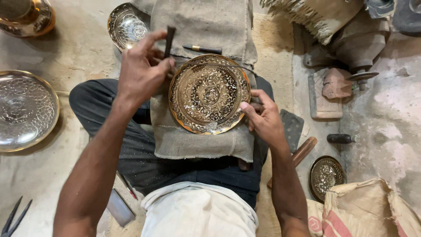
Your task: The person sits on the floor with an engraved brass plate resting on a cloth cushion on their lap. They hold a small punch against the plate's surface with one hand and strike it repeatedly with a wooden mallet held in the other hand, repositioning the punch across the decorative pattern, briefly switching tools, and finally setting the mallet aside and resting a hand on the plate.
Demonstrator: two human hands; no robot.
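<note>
Engraved brass plate lies flat on burlap cloth across the lap, between both hands. Left hand, clenched on an upright dark chisel, meets its left rim; right hand pinches the lower right rim.

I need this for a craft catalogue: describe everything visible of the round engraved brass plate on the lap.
The round engraved brass plate looks like shiny golden metal, cut with dense floral scrollwork around a central rosette, with an orange-toned rim. It lies face up, slightly tilted, on a coarse burlap cloth over the seated person's legs. The right hand grips its right edge; the left hand, holding a dark tool, meets its left rim.
</note>
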